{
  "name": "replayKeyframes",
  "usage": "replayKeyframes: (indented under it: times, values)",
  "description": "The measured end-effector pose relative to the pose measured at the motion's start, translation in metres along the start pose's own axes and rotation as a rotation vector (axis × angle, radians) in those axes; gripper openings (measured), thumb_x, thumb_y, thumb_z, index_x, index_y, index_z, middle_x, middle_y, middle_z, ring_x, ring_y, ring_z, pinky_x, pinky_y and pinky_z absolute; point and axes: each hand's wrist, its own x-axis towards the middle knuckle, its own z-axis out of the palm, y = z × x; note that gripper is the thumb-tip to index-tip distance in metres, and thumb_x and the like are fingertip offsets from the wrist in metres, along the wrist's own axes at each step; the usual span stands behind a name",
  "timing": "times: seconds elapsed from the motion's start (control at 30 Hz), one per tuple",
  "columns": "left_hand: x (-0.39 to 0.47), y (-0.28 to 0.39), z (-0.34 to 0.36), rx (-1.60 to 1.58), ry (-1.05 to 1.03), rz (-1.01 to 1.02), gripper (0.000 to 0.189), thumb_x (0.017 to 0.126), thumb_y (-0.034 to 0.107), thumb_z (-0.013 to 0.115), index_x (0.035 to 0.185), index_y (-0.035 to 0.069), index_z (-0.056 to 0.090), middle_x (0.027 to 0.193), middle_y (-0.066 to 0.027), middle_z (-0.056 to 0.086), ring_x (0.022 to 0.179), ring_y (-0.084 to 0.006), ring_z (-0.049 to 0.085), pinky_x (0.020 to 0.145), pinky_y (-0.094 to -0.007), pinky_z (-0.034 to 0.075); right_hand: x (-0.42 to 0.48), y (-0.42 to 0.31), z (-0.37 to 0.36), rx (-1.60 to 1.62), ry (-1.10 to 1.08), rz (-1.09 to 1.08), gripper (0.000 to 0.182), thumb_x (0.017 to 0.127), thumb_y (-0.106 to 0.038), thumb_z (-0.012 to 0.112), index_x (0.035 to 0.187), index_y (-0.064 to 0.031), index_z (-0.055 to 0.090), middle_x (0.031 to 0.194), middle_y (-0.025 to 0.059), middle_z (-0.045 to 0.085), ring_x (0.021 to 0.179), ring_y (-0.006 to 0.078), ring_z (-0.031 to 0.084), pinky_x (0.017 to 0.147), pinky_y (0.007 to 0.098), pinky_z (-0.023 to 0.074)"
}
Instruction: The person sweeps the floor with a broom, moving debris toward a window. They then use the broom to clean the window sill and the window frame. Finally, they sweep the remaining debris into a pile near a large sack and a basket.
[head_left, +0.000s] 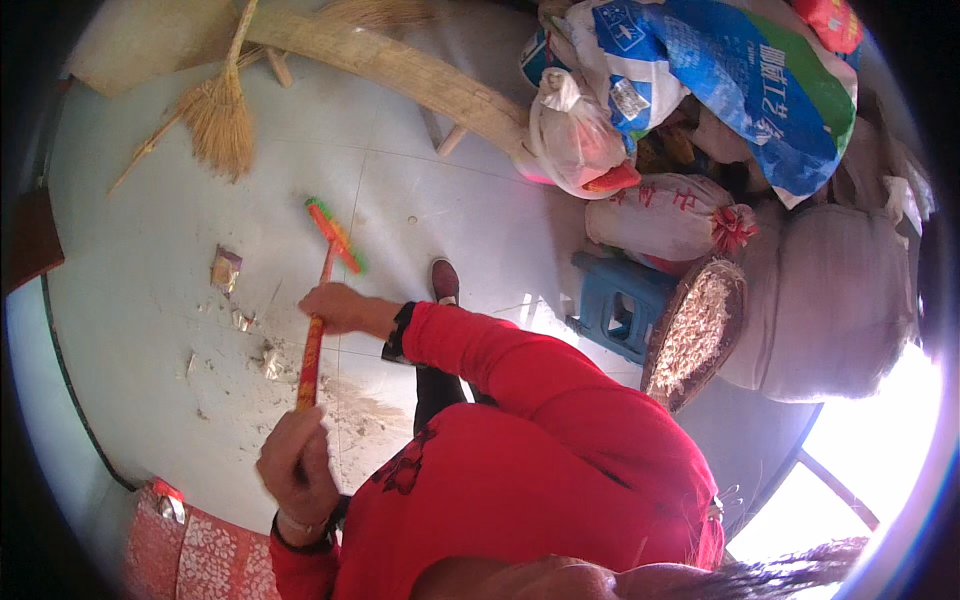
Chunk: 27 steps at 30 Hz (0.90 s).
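Observation:
I hold a push broom by its red patterned handle (309, 364). My left hand (300, 461) is closed around the handle's top end. Further down, near the brush, my right hand (341, 307) grips the same handle. The orange brush head (335, 234) has green and yellow bristles and is over the tiled floor (300, 142). To the left of the handle lie a snack wrapper (226, 270), crumpled foil scraps (271, 361) and bits of dirt. More dust (367, 412) is spread right of the handle, near my legs.
A straw broom (221, 127) stands by a long wooden bench (397, 64). On the right are stuffed sacks (832, 300), a tied plastic bag (577, 135), a blue plastic stool (622, 304) and a basket of pale dry pieces (697, 326). A red patterned mat (214, 559) lies lower left.

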Motion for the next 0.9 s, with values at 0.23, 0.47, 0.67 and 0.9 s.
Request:
replayKeyframes:
  times: [0.23, 0.47, 0.67, 0.9]
  values:
    - [0.039, -0.012, 0.019, -0.33, -0.097, -0.151, 0.012, 0.085, 0.01, 0.054, 0.082, 0.0, 0.06, 0.065, -0.0027, 0.052, 0.055, -0.0084, 0.043, 0.048, -0.0227, 0.035, -0.143, 0.006, -0.089, -0.222, -0.065, 0.62, 0.018, 0.065, -0.021, 0.065, 0.074, -0.007, 0.057, 0.072, 0.0124, 0.06, 0.075, 0.0305, 0.06, 0.063, 0.0435, 0.0477]
    - [0.043, -0.108, 0.266, -0.511, -0.647, 0.048, 0.022, 0.09, 0.009, 0.046, 0.105, 0.004, 0.061, 0.069, 0.0017, 0.051, 0.057, -0.0068, 0.042, 0.05, -0.0219, 0.035, -0.325, 0.185, -0.126, -0.484, 0.11, 1.052, 0.012, 0.071, -0.011, 0.058, 0.082, -0.0076, 0.058, 0.082, 0.0149, 0.059, 0.083, 0.0333, 0.059, 0.069, 0.0424, 0.0494]
    - [0.048, -0.066, 0.175, -0.457, -0.49, -0.232, 0.022, 0.089, 0.008, 0.046, 0.104, 0.001, 0.06, 0.076, -0.0011, 0.06, 0.06, -0.0051, 0.043, 0.052, -0.0201, 0.036, -0.25, 0.164, -0.107, -0.138, -0.125, 0.56, 0.016, 0.063, -0.012, 0.063, 0.077, -0.0069, 0.056, 0.076, 0.0143, 0.059, 0.074, 0.0373, 0.057, 0.062, 0.0449, 0.0447]
    - [0.048, 0.004, 0.032, -0.423, -0.587, 0.09, 0.028, 0.072, -0.009, 0.049, 0.097, -0.003, 0.06, 0.059, -0.0077, 0.051, 0.049, -0.0175, 0.049, 0.048, -0.0273, 0.039, -0.168, 0.007, -0.099, -0.115, -0.017, 0.575, 0.018, 0.067, -0.018, 0.064, 0.077, -0.0079, 0.052, 0.073, 0.0141, 0.057, 0.075, 0.0348, 0.058, 0.065, 0.0463, 0.0448]
